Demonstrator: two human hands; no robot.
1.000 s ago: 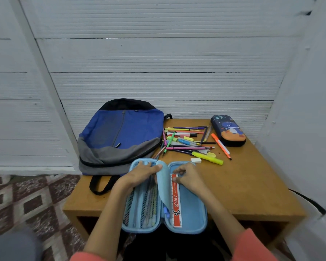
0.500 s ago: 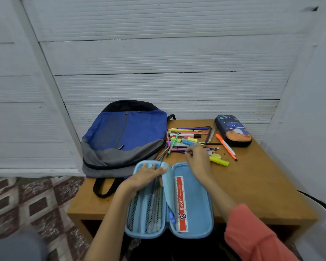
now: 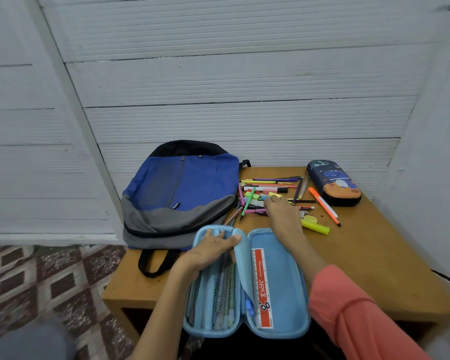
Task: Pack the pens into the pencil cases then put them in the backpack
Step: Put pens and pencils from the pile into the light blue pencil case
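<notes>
A light blue pencil case (image 3: 279, 287) lies open at the table's near edge, with pens behind mesh in its left half and a red ruler (image 3: 262, 287) in its right half. My left hand (image 3: 213, 249) rests on the left half and pinches the middle flap. My right hand (image 3: 281, 215) reaches over the pile of coloured pens (image 3: 268, 193), fingers down on them; its grip is hidden. A dark patterned pencil case (image 3: 334, 185) lies shut at the far right. The blue and grey backpack (image 3: 179, 193) lies flat at the left.
A yellow highlighter (image 3: 316, 226) and an orange pen (image 3: 324, 206) lie right of my right hand. The wooden table (image 3: 379, 255) stands against a white wall, with another wall close on the right. Patterned floor lies to the left.
My right hand left the open case and moved forward to the pen pile. My left hand stayed on the case's flap. The camera view shifted slightly.
</notes>
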